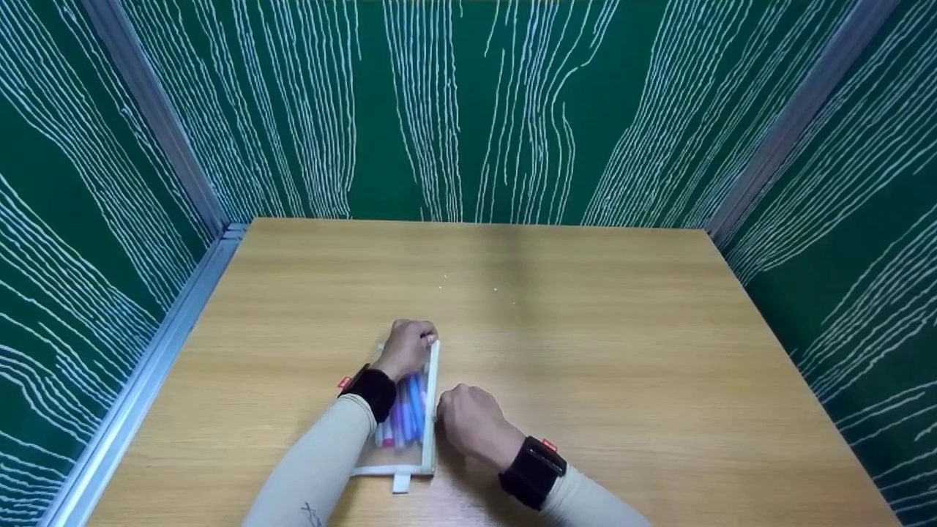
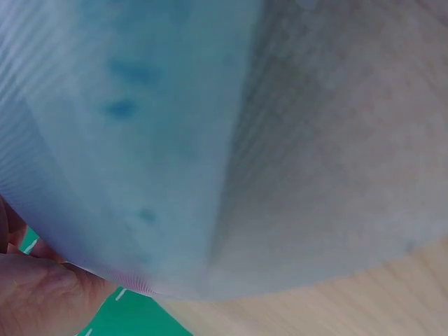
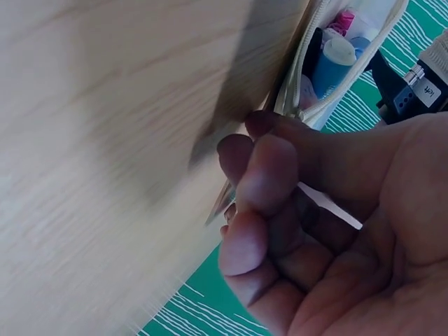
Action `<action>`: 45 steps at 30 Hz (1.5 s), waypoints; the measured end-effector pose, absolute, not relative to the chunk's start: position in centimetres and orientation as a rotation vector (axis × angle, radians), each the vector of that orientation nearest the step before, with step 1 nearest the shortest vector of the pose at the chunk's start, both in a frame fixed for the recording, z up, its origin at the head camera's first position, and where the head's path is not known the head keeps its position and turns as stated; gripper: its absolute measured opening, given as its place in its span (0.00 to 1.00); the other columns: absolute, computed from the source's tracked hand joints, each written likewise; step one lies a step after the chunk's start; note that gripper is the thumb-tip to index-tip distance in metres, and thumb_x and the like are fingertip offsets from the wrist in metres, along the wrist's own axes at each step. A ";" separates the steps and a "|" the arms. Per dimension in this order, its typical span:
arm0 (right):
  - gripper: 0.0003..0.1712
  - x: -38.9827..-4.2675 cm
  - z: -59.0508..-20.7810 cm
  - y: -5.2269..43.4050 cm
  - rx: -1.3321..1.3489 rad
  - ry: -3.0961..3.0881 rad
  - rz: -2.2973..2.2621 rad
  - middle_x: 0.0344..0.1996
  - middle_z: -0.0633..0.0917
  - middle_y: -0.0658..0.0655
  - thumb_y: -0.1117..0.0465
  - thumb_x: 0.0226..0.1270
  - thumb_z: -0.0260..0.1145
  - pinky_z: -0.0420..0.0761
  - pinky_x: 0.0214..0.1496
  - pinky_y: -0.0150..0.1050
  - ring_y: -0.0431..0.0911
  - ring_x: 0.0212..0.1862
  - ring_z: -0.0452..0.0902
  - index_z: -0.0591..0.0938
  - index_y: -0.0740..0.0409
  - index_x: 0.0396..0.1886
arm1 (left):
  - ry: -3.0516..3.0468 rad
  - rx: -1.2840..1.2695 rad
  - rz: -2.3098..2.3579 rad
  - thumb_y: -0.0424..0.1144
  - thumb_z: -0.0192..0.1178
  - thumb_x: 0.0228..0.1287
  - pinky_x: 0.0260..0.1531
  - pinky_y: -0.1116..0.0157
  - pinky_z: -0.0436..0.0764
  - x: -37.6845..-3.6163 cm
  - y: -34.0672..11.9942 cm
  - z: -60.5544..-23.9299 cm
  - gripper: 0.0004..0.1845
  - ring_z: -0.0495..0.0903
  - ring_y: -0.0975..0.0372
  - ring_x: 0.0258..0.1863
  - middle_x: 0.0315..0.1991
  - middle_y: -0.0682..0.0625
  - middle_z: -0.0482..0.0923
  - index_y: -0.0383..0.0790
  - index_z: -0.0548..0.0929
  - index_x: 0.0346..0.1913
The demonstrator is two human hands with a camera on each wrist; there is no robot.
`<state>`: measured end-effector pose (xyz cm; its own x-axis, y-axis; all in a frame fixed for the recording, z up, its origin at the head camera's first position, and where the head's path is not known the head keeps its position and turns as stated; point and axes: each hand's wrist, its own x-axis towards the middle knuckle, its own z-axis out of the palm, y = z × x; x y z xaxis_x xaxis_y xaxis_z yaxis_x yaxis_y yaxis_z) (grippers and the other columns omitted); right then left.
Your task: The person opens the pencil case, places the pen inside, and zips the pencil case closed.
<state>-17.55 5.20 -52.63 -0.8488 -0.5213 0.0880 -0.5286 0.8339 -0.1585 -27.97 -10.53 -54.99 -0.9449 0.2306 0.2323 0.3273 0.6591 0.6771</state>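
- Right now your clear plastic zip pouch with white edging [image 1: 417, 410] lies flat on the light wooden bench [image 1: 622, 351], near its front edge, with blue, purple and pink pens [image 1: 407, 413] inside it.
- Your left hand [image 1: 407, 348] sits on the pouch's far end, fingers curled over the top corner by the white edging; that grip is closed on the pouch.
- Your right hand [image 1: 468, 421] is just beside the pouch's right long edge, about midway along, knuckles up and fingers curled in against the zip side.
- From the right wrist view you see what the head view hides: the curled fingers [image 3: 269, 175] are pinching at the zip edge, and the pouch mouth [image 3: 329, 59] stands open, showing pen ends inside.
- From the left wrist view the pouch's translucent wall [image 2: 210, 140] fills nearly everything, blurred blue showing through, with a bit of your fingers [image 2: 35, 294] at the lower left.
- Green panels with white wavy lines [image 1: 468, 110] surround the bench.
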 end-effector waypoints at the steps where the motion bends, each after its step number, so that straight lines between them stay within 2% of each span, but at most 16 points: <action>1: 0.13 -17.6 -52.6 5.2 0.867 -2.963 0.279 0.17 0.80 0.52 0.75 0.46 0.58 0.80 0.24 0.40 0.46 0.19 0.75 0.75 0.53 0.14 | -2.736 -0.472 -1.159 0.25 0.63 0.64 0.55 0.44 0.76 -28.0 -10.5 -55.0 0.05 0.79 0.40 0.46 0.31 0.42 0.85 0.34 0.85 0.31; 7: 0.13 -17.5 -52.4 5.4 0.941 -2.935 0.237 0.16 0.79 0.52 0.75 0.45 0.61 0.80 0.24 0.38 0.45 0.19 0.74 0.74 0.53 0.13 | -2.679 -0.513 -1.148 0.25 0.63 0.63 0.52 0.44 0.77 -28.0 -10.6 -55.0 0.04 0.80 0.40 0.41 0.29 0.41 0.85 0.32 0.85 0.30; 12: 0.15 -17.5 -52.2 5.5 0.972 -2.964 0.242 0.15 0.80 0.51 0.77 0.42 0.59 0.81 0.24 0.37 0.43 0.18 0.74 0.73 0.51 0.12 | -2.674 -0.520 -1.125 0.25 0.64 0.62 0.49 0.46 0.78 -28.0 -10.6 -55.1 0.04 0.81 0.41 0.39 0.28 0.41 0.85 0.32 0.85 0.30; 16: 0.17 -17.5 -52.2 5.6 1.009 -2.957 0.253 0.14 0.79 0.49 0.77 0.41 0.58 0.81 0.25 0.37 0.42 0.18 0.74 0.71 0.50 0.10 | -2.708 -0.485 -1.138 0.26 0.63 0.64 0.52 0.46 0.78 -28.2 -10.6 -55.1 0.05 0.80 0.41 0.42 0.30 0.42 0.85 0.33 0.85 0.31; 27: 0.19 -17.2 -52.0 5.8 1.103 -2.940 0.360 0.14 0.80 0.47 0.77 0.47 0.59 0.80 0.24 0.34 0.39 0.17 0.71 0.73 0.49 0.10 | -2.758 -0.400 -1.199 0.27 0.62 0.67 0.55 0.46 0.77 -28.2 -10.5 -54.8 0.06 0.78 0.41 0.47 0.32 0.42 0.85 0.34 0.86 0.31; 35: 0.22 -17.1 -52.1 6.1 1.205 -2.858 0.370 0.11 0.71 0.44 0.75 0.41 0.62 0.77 0.22 0.35 0.37 0.16 0.65 0.64 0.47 0.09 | -2.796 -0.373 -1.192 0.26 0.61 0.67 0.57 0.47 0.75 -28.2 -10.6 -54.9 0.06 0.77 0.41 0.50 0.33 0.44 0.85 0.35 0.85 0.32; 38: 0.22 -17.2 -52.0 6.1 1.215 -2.893 0.358 0.12 0.72 0.42 0.75 0.41 0.61 0.76 0.22 0.34 0.37 0.16 0.65 0.64 0.46 0.09 | -2.794 -0.370 -1.189 0.26 0.61 0.66 0.59 0.46 0.74 -28.2 -10.6 -55.0 0.06 0.77 0.40 0.51 0.33 0.43 0.85 0.34 0.85 0.32; 45: 0.22 -17.2 -51.8 6.1 1.203 -3.010 0.347 0.11 0.70 0.42 0.74 0.47 0.64 0.77 0.24 0.34 0.38 0.17 0.67 0.66 0.46 0.10 | -2.789 -0.381 -1.172 0.27 0.62 0.67 0.58 0.45 0.75 -28.1 -10.5 -54.8 0.06 0.77 0.40 0.49 0.33 0.43 0.85 0.35 0.86 0.32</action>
<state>-17.18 6.11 -51.79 -0.7214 -0.6918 -0.0306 -0.6667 0.7059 -0.2391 -28.12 -10.49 -54.83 -0.9645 0.1930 0.1801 0.2637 0.6738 0.6902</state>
